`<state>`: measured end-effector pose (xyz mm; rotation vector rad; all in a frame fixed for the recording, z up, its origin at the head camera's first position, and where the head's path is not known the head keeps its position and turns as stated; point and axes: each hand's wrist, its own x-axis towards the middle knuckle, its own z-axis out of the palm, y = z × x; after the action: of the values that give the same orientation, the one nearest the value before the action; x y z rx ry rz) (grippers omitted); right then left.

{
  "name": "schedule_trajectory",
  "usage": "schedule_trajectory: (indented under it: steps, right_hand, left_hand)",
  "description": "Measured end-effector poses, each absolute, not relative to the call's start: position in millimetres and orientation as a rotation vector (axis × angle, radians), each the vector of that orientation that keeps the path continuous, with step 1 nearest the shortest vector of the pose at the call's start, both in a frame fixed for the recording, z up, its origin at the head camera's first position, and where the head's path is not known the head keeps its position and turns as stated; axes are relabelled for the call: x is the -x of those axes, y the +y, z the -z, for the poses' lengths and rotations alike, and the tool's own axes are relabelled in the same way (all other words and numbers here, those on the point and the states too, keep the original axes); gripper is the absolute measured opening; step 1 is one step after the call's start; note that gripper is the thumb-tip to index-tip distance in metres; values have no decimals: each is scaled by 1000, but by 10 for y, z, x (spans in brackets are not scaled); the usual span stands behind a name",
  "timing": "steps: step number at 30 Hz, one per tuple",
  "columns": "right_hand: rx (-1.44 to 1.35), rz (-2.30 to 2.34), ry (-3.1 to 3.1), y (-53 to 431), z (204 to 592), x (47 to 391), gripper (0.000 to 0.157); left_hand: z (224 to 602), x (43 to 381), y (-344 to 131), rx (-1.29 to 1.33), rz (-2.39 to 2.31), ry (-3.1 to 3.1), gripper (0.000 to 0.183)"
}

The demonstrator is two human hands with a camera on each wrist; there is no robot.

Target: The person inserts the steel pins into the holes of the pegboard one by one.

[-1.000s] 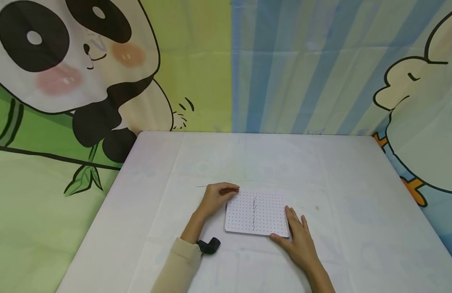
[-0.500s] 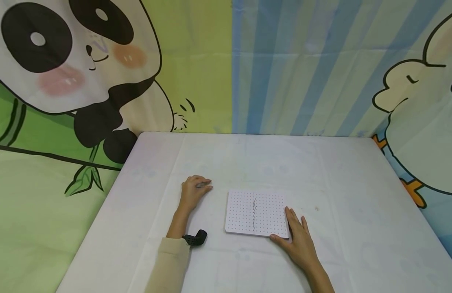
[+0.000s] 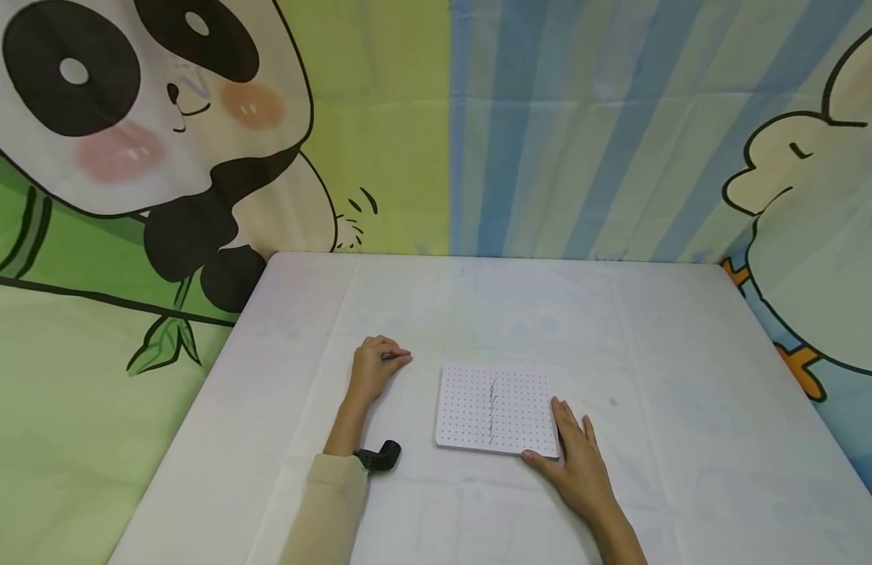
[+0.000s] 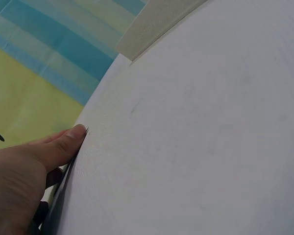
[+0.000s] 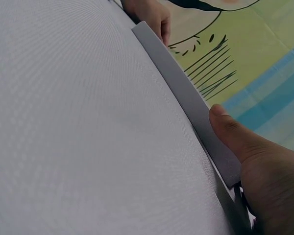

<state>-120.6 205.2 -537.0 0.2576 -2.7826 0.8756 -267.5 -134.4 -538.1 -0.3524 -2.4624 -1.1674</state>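
Note:
A white pegboard (image 3: 523,412) with rows of small holes lies on the table. A column of several thin dark pins (image 3: 492,412) stands on it left of centre; in the right wrist view the pins (image 5: 213,66) lean above its edge. My left hand (image 3: 374,369) is on the table beyond the board's left side, pinching a thin dark pin whose tip (image 4: 87,129) just shows at the fingertips. My right hand (image 3: 580,467) rests against the board's right front corner, fingers straight along the side and thumb at the front edge.
The white-covered table (image 3: 662,329) ends at a cartoon-printed curtain (image 3: 379,141) behind it. A black wrist device (image 3: 381,457) sits by the left sleeve (image 3: 330,502).
My left hand has moved left from the board's far left corner to the table, where a thin dark line lay, and its fingertips have closed. The right hand and the board stay put.

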Motion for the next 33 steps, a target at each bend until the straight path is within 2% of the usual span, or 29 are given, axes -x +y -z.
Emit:
schedule_trajectory:
  steps: [25,33]
  right_hand:
    - [-274,-869,-2755,2060,5377,1204,99]
    - [-276,-874,-2762,2062,5391,1202,100]
  left_hand:
    - [5413,2671,-1343,407,1143,-2539,9]
    - [5388,2619,-1334,348,1305,-2503,12]
